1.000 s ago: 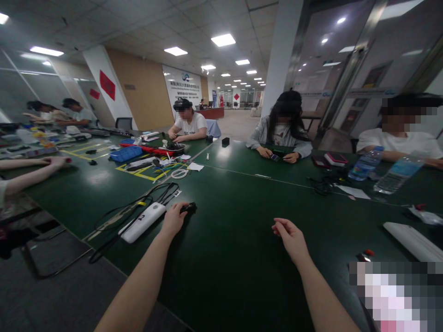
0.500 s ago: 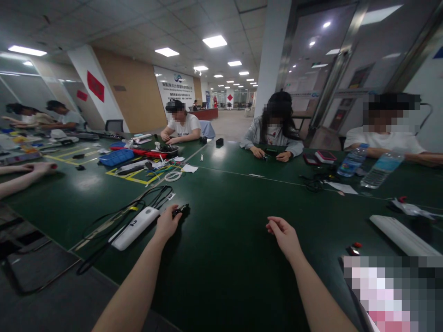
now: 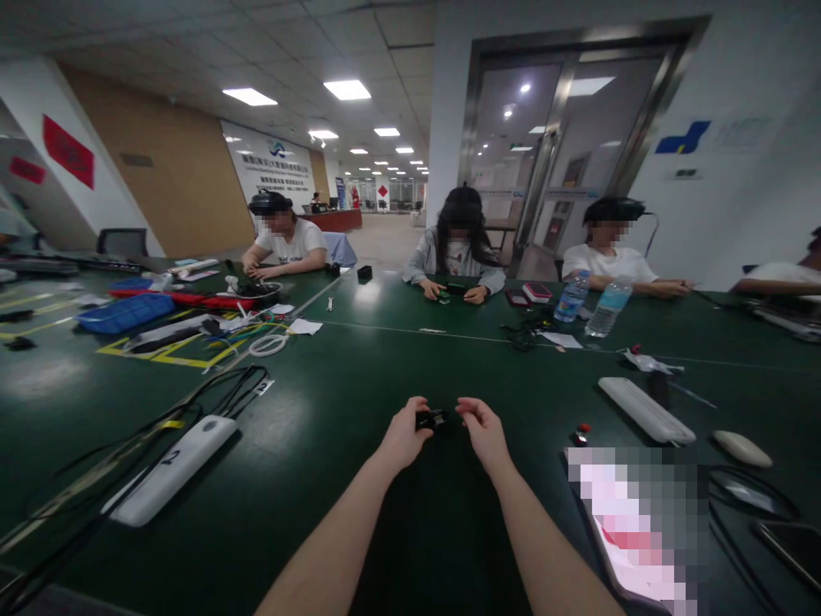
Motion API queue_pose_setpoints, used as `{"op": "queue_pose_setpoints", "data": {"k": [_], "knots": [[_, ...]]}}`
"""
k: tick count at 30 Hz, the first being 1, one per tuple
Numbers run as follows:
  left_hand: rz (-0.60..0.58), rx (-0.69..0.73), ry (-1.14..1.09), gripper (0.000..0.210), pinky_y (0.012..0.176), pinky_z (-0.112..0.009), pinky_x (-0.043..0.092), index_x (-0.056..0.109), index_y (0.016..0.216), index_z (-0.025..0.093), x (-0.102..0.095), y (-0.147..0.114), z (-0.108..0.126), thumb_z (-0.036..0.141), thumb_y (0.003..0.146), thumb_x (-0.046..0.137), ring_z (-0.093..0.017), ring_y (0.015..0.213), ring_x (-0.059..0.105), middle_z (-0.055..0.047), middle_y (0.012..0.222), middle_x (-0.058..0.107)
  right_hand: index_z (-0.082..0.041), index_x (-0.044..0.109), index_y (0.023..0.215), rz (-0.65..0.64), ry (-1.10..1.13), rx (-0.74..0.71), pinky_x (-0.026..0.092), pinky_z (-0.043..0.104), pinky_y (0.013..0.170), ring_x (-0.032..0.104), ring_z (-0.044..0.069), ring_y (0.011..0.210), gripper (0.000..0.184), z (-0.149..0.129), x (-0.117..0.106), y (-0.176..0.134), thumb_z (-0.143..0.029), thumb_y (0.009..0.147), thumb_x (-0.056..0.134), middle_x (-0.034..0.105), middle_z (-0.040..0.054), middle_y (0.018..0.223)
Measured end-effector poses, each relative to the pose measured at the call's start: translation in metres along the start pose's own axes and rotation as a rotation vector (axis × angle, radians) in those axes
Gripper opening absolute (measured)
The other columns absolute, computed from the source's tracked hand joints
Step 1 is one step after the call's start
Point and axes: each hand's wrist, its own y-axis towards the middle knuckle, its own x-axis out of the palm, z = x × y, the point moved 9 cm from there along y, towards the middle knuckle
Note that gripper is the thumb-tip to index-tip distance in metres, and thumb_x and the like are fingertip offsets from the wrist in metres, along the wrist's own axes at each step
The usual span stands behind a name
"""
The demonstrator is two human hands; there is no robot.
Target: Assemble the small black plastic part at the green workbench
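My left hand grips a small black object with shiny metal-looking parts between thumb and fingers, just above the dark green table. Its exact kind is too small to make out. To the right of that object, a short gap away, is my right hand. Its thumb and forefinger are drawn together in a pinch, and whatever may be between them is hidden.
Left lies a white power strip with black cables. A blurred-screen tablet, a white elongated case and a pale mouse lie right. Two bottles, a blue basket and several seated people are farther off.
The view has turned right. My left hand has brought the black object from beside the power strip to in front of me, close to my right hand.
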Motion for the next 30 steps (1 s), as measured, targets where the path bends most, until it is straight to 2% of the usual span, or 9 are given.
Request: {"op": "queue_pose_setpoints", "data": {"k": [4, 8, 11, 18, 23, 27, 30], "knots": [[-0.021, 0.018, -0.044, 0.051, 0.096, -0.038, 0.033, 0.039, 0.117, 0.024, 0.003, 0.003, -0.003, 0.015, 0.07, 0.057, -0.02, 0.112, 0.046, -0.005, 0.117, 0.052, -0.023, 0.06, 0.094, -0.032, -0.045, -0.059, 0.041, 0.036, 0.086, 0.053, 0.018, 0.097, 0.033, -0.011, 0.005, -0.004, -0.013, 0.066, 0.045, 0.06, 0.0025, 0.102], [-0.007, 0.048, -0.05, 0.047, 0.094, -0.035, 0.036, 0.043, 0.111, 0.023, -0.004, 0.003, -0.004, 0.015, 0.068, 0.059, -0.018, 0.109, 0.048, -0.005, 0.115, 0.052, -0.027, 0.062, 0.095, -0.154, -0.22, -0.192, 0.034, 0.04, 0.093, 0.047, 0.021, 0.106, 0.031, -0.032, 0.022, -0.015, -0.019, 0.065, 0.056, 0.056, 0.0023, 0.109], [-0.004, 0.078, -0.054, 0.042, 0.093, -0.034, 0.037, 0.045, 0.107, 0.023, -0.008, 0.003, -0.001, 0.014, 0.069, 0.058, -0.018, 0.105, 0.05, -0.004, 0.11, 0.054, -0.03, 0.061, 0.099, -0.233, -0.348, -0.253, 0.034, 0.043, 0.093, 0.045, 0.023, 0.108, 0.032, -0.04, 0.033, -0.022, -0.023, 0.067, 0.059, 0.055, 0.0029, 0.109], [-0.099, 0.128, -0.08, 0.039, 0.094, -0.036, 0.037, 0.048, 0.108, 0.023, -0.01, 0.001, 0.002, 0.017, 0.07, 0.056, -0.018, 0.106, 0.049, -0.003, 0.112, 0.054, -0.029, 0.062, 0.09, -0.267, -0.42, -0.229, 0.036, 0.044, 0.089, 0.046, 0.022, 0.103, 0.02, -0.042, 0.036, -0.024, -0.025, 0.071, 0.057, 0.056, 0.0016, 0.104], [-0.083, 0.114, -0.089, 0.032, 0.092, -0.036, 0.039, 0.051, 0.104, 0.023, -0.011, 0.003, 0.0, 0.018, 0.072, 0.053, -0.017, 0.102, 0.051, -0.004, 0.108, 0.056, -0.027, 0.061, 0.088, -0.283, -0.417, -0.24, 0.036, 0.042, 0.088, 0.047, 0.021, 0.101, 0.018, -0.044, 0.039, -0.024, -0.024, 0.071, 0.057, 0.056, 0.0014, 0.102], [-0.07, 0.115, -0.095, 0.032, 0.092, -0.035, 0.038, 0.051, 0.103, 0.021, -0.01, 0.004, -0.001, 0.015, 0.071, 0.054, -0.016, 0.102, 0.052, -0.005, 0.107, 0.057, -0.028, 0.061, 0.088, -0.272, -0.371, -0.221, 0.036, 0.041, 0.087, 0.049, 0.021, 0.1, 0.018, -0.04, 0.039, -0.021, -0.025, 0.071, 0.056, 0.058, 0.0015, 0.099], [-0.08, 0.11, -0.087, 0.034, 0.092, -0.035, 0.038, 0.05, 0.104, 0.022, -0.01, 0.003, -0.001, 0.016, 0.071, 0.054, -0.017, 0.103, 0.051, -0.004, 0.109, 0.056, -0.026, 0.061, 0.089, -0.192, -0.211, -0.122, 0.037, 0.04, 0.088, 0.052, 0.021, 0.097, 0.02, -0.027, 0.028, -0.013, -0.029, 0.07, 0.057, 0.06, 0.0017, 0.097]]}}
